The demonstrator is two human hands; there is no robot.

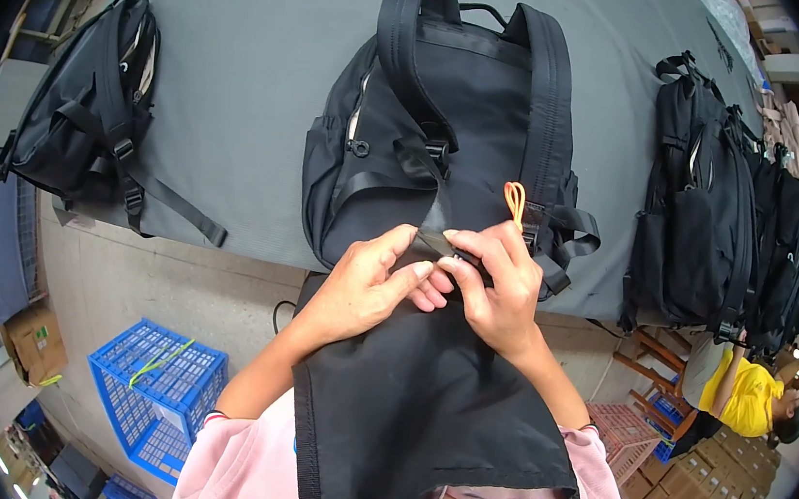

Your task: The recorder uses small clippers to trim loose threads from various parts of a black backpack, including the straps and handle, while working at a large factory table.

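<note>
A grey bench is seen from above, covered in grey cloth, edges bent by the lens. A black backpack lies back-side up at the near edge, straps facing the camera. A second black backpack lies at the left end; a row of black packs is stacked at the right. Below the bench edge a concrete floor is seen, with a blue plastic crate and cardboard boxes. A person in a yellow shirt is partly visible lower right.

The left hand and right hand are held together at the backpack's lower edge, fingers pressed onto a black webbing strap, pinched by both. A small orange loop sticks up just above the right hand. Black fabric hangs over the person's front. The strap end and any buckle are hidden under the fingers; details cannot be made out.
</note>
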